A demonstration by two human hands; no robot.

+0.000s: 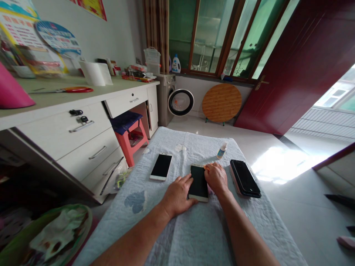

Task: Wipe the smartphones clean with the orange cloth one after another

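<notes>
A smartphone (199,183) with a dark screen and pale frame lies flat on the cloth-covered table (188,236). My left hand (177,194) holds it at its left side, fingers along that edge and thumb by the lower corner. Closed fingers of my right hand (217,177) press a small orange cloth (206,167) onto the phone's upper right corner; most of the cloth is hidden. To the left rests another white-framed smartphone (161,166), screen up. Stacked dark phones (245,178) lie to the right. Behind my right hand stands a small spray bottle (222,150).
A white desk (83,136) with drawers runs along the left, holding a paper roll (95,73) and red-handled scissors (74,89). A red stool (131,138) is tucked beside it. At lower left is a green basket (85,221). A washing machine (165,94) stands behind, its door ajar.
</notes>
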